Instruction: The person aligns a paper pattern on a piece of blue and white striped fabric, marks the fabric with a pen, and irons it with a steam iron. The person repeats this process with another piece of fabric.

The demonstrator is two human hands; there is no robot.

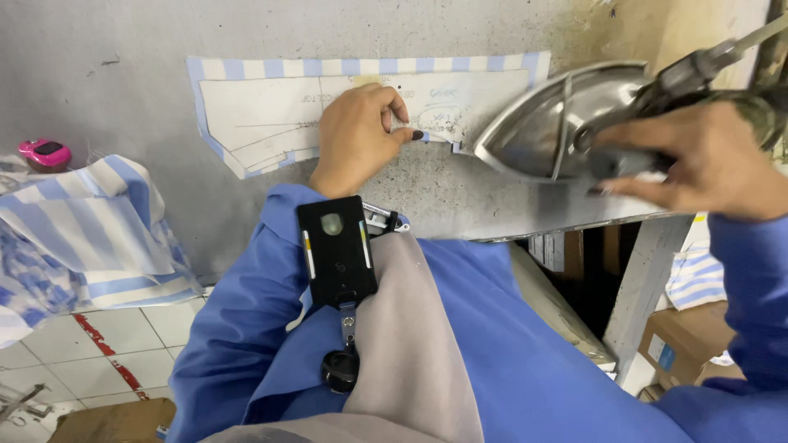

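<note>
A white paper pattern piece lies on a strip of blue and white striped fabric on the grey padded table. My left hand rests on the pattern, its fingers pinching the fabric's folded lower edge. My right hand grips the handle of a metal iron, which is tilted with its shiny soleplate turned up. The iron's pointed tip touches the fabric edge just right of my left fingertips.
More striped fabric hangs over the table's left edge, with a small pink object beside it. A black badge holder hangs on my blue sleeve. Below are white floor tiles and cardboard boxes.
</note>
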